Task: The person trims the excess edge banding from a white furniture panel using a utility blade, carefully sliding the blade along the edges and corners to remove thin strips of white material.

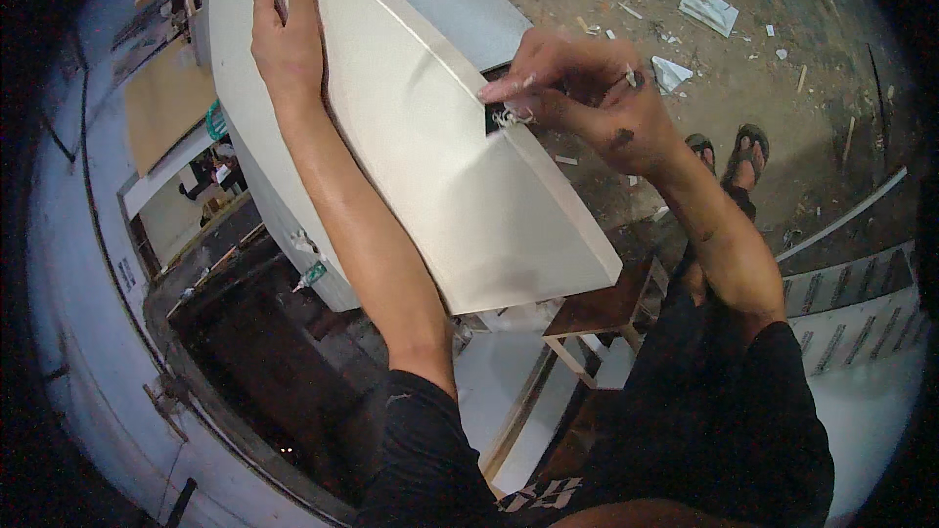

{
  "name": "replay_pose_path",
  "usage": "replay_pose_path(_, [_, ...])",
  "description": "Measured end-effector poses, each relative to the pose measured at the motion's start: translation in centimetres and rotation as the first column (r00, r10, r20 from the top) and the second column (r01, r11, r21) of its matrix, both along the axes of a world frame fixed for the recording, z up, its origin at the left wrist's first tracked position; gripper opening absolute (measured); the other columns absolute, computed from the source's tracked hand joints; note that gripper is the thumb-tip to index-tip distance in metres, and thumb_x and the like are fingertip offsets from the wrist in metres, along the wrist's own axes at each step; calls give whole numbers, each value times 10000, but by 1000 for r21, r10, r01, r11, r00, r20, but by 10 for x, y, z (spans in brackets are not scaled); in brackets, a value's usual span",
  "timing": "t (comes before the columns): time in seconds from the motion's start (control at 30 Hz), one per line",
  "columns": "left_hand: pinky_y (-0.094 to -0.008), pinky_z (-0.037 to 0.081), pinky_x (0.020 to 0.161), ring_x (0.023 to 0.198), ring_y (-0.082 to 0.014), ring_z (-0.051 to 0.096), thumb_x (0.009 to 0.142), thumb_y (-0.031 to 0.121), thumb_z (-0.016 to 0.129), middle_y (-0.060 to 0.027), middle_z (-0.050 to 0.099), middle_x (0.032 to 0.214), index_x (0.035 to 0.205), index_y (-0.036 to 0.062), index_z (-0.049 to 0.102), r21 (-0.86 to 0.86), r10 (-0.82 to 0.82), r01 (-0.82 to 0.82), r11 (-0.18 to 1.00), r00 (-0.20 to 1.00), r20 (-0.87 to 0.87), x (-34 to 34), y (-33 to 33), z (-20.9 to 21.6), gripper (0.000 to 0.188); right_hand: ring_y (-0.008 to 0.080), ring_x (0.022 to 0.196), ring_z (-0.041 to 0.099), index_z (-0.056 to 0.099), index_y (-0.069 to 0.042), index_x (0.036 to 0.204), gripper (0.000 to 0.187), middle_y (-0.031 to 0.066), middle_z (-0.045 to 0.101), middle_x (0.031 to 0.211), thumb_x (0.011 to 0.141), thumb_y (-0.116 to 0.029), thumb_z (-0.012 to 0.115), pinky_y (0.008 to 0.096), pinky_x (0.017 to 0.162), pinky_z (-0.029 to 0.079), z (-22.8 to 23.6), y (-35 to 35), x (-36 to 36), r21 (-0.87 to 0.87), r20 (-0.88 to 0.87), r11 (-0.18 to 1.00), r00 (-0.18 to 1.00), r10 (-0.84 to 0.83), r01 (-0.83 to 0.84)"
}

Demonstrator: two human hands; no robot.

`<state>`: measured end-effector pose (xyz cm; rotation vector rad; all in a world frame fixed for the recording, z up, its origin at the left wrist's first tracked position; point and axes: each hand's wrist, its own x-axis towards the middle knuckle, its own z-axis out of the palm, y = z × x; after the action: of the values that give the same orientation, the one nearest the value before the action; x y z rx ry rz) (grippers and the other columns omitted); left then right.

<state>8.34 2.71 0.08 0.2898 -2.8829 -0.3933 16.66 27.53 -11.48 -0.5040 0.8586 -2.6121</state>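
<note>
Head view: left hand (286, 34) flat on white panel (430, 166), right hand (577, 88) pinching its edge shavings (509, 118).

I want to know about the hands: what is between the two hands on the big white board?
Only bare white board lies between the left hand and right hand, in the head view.

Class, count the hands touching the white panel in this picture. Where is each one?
2. The left hand lies flat on the white panel near its top; the right hand pinches at a notch on its right edge. None seems hidden.
</note>
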Motion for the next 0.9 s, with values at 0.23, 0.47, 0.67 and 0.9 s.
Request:
replay_pose_path(0.23, [-316,394,1025,1210,-259,536,922,487,549,-198,542,1359,1434,13,429,95,75,-79,992,996,42,2,18,3,708,90,767,540,711,-9,938,136,49,602,889,836,63,660,219,668,439,-1,19,21,-63,48,998,998,34,-31])
replay_pose_path(0.47, [-354,385,1042,1237,-317,526,919,534,519,-223,503,1397,1433,23,431,-93,-7,9,996,1000,19,-1,0,2,730,86,759,528,736,-24,979,221,44,596,889,824,93,631,214,652,412,-2,27,34,-38,14,999,1000,11,-10])
replay_pose_path(0.67, [-330,423,999,1195,-258,555,924,503,543,-190,523,1382,1435,19,429,79,133,-140,987,987,96,-1,13,-7,713,88,769,538,743,-23,984,227,43,596,881,817,85,636,220,658,418,-2,41,44,-29,77,999,997,27,-25])
replay_pose_path(0.9, [-307,441,977,1165,-213,561,933,459,575,-162,543,1357,1440,-2,406,11,-28,28,1000,999,41,-13,-31,6,705,157,909,646,705,10,937,94,98,716,940,856,36,665,273,825,510,3,48,50,-8,-36,1000,999,-6,6])
